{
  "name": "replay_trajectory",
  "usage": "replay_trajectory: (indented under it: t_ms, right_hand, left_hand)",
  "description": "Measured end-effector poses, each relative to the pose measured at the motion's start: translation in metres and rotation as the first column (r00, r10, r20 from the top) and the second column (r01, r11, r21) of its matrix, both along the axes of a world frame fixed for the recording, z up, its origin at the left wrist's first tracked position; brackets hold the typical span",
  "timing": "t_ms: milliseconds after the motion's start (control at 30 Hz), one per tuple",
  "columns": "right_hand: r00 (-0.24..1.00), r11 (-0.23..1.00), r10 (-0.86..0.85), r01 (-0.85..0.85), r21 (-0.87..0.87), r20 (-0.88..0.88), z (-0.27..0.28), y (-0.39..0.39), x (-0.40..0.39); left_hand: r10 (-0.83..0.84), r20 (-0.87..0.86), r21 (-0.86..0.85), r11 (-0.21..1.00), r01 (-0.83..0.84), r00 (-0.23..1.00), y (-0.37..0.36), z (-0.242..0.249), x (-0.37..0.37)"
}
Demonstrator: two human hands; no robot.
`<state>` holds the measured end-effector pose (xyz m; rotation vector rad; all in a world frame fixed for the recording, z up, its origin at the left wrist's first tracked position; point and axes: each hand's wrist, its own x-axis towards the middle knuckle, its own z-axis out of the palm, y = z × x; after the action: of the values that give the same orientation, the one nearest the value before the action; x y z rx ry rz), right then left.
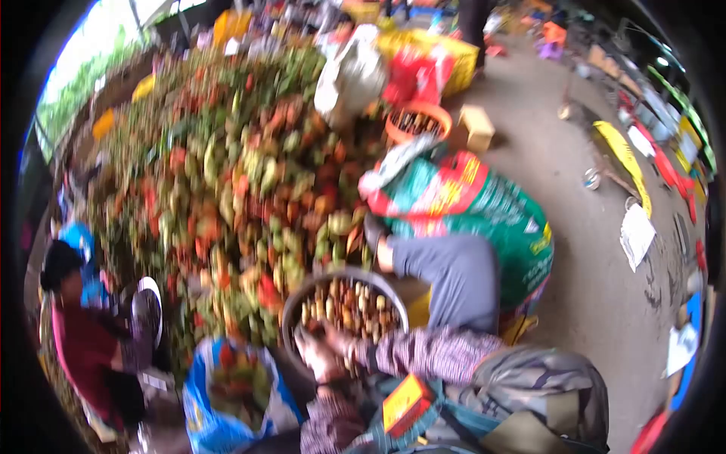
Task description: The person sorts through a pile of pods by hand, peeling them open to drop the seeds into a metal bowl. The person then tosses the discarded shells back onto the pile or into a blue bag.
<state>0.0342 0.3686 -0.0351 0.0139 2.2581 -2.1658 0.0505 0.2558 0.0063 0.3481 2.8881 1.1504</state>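
My left hand (319, 360) and my right hand (340, 340) are close together over the near left side of a dark round basin (403, 306). Motion blur smears the fingers, which look closed around something small and reddish-brown that I cannot make out. Brown and pale nut-like pieces (355, 303) fill much of the basin. Just beyond its rim begins a large heap of green, yellow and red fruits or husks (227, 181). To the left of my hands stands an opened blue and white bag (198, 412) with similar pieces inside.
A full green and red sack (514, 234) lies beyond my bent knee (457, 276). Farther back are an orange basin (446, 125) of dark pieces, a wooden block (476, 127) and a white sack (352, 79). Another person (79, 344) sits at left.
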Motion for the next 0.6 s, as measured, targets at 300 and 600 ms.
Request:
replay_trajectory:
  t_ms: [300, 600]
  right_hand:
    - [0.989, 0.99, 0.058, -0.074, 0.116, 0.135, 0.034, 0.023, 0.021]
    - [0.979, 0.974, 0.113, -0.143, 0.177, 0.167, 0.044, 0.03, 0.033]
  left_hand:
    - [0.031, 0.071, 0.688, 0.722, -0.072, 0.997, 0.033, 0.022, 0.042]
    - [0.079, -0.044, 0.584, 0.811, -0.039, 0.996, 0.025, 0.03, 0.037]
